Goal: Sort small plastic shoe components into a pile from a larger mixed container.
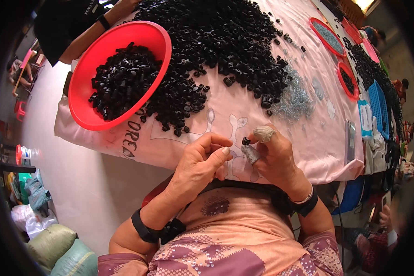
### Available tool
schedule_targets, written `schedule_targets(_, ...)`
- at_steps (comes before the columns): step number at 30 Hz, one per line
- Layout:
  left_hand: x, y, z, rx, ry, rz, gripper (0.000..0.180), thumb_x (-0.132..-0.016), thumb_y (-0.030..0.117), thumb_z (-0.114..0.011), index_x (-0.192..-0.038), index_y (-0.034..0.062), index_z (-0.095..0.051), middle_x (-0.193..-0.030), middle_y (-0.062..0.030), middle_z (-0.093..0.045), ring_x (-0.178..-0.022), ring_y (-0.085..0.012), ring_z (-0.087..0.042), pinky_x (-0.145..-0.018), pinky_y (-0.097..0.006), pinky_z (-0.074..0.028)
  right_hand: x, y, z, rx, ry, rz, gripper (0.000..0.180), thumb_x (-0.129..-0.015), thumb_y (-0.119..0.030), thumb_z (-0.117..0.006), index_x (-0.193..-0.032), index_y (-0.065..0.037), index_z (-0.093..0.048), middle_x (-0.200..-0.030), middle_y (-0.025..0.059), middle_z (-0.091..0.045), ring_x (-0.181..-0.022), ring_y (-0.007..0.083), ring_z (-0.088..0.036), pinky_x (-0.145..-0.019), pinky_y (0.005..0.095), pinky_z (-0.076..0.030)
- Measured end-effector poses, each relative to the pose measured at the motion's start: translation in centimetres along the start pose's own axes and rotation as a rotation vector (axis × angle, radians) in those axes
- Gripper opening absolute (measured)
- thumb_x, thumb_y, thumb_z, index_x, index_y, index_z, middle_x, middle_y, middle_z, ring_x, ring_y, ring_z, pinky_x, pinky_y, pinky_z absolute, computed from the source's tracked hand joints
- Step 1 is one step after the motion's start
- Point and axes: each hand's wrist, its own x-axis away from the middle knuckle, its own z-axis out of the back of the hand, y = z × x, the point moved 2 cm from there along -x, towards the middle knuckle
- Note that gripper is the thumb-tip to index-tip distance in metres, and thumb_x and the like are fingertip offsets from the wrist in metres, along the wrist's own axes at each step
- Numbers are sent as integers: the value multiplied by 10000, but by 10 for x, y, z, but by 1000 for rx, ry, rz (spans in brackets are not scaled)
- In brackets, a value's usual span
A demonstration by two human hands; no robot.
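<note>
My left hand and my right hand meet at the near edge of a table covered with a pink cloth. My right hand pinches a small black cap between wrapped fingertips, its forefinger bound in pale tape and its thumb in grey tape. My left hand's fingers are curled beside that cap, thumb almost touching it; whether it holds a part I cannot tell. Both wrists wear black bands. A big heap of small black caps covers the cloth beyond my hands.
A red basin holding black caps tilts at the table's left edge. A pile of small metal parts lies right of the heap. Other red trays, a blue basket and another person's arm sit farther back. Sacks rest on the floor.
</note>
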Motion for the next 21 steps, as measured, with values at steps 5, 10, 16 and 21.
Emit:
schedule_targets(5,-1,-4,-9,-32,-27,-89,204,-965,127,-589,-1138,19,-580,-889,-27,-619,-628,-48,-554,-528,-170,-421,-1,-24,1,-41,-26,154,368,-671,9,-739,-1018,-40,-629,-853,124,-613,-740,303,-642,-613,361,-526)
schedule_targets(10,2,1,-6,-110,-58,-64,147,-963,98,-588,-1076,6,-591,-858,-34,-640,-601,-46,-550,-512,-178,-432,14,-24,5,-12,-79,125,307,-741,-19,-728,-1033,-21,-635,-872,147,-653,-722,294,-658,-615,356,-537)
schedule_targets(16,1,2,-1,100,-14,-37,139,-968,128,-592,-1035,6,-586,-871,-65,-653,-605,-59,-580,-483,-161,-414,41,-2,56,132,-17,-268,206,-811,-26,-673,-1014,2,-652,-848,168,-652,-721,302,-660,-650,375,-528)
schedule_targets(21,1,-1,-4,9,-53,-37,152,-966,130,-601,-1055,7,-592,-819,-18,-613,-624,-46,-554,-524,-175,-421,39,21,75,296,219,-304,192,-806,-16,-675,-996,14,-685,-885,193,-655,-746,313,-663,-661,367,-527)
